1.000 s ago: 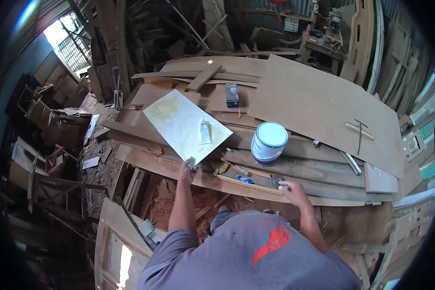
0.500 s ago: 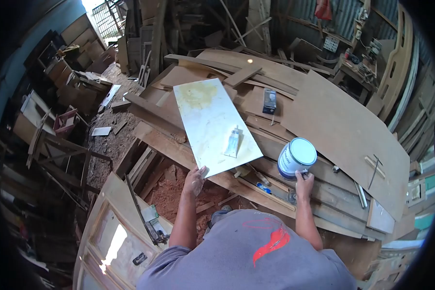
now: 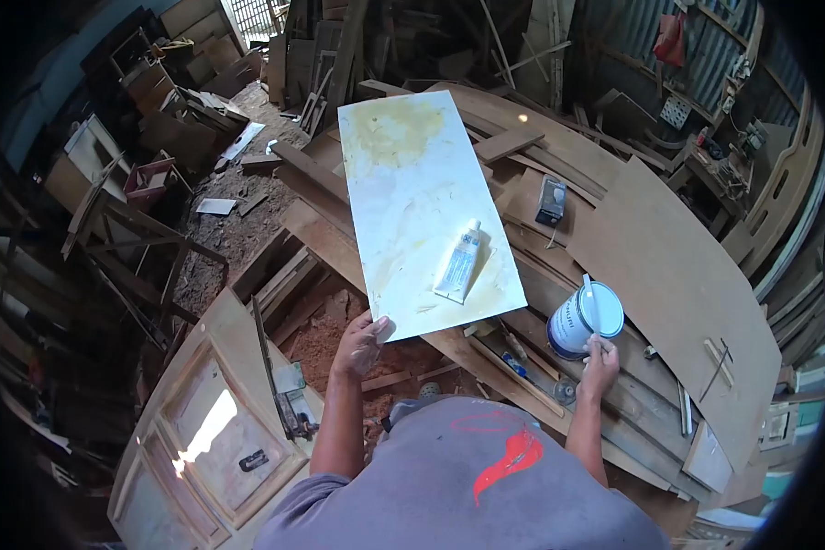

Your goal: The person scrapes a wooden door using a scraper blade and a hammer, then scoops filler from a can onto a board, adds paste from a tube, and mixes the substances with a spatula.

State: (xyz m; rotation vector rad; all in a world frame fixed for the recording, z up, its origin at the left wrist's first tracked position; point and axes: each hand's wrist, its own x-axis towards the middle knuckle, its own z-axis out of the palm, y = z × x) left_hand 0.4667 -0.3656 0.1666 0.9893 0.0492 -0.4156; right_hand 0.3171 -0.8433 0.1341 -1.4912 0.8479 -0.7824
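My left hand grips the near left corner of a long white board, its thumb on top. Yellowish residue stains the board's far end. On its near half lies a white and blue squeeze tube with a white cap. My right hand is closed, fingers pinched, around the lower end of a thin, flat, pale strip, which points up in front of a can's lid. That can, white and blue with a pale lid, stands on the planks just beyond my right hand.
A dark small box sits on the stacked planks and sheets. A large brown sheet covers the right side. Small tools and a blue item lie in a gap nearby. A panelled wooden door is at the lower left.
The view has shifted, moving the scene rightward. The board is raised closer, its tube appearing larger. My right hand now shows the pale strip upright before the can.
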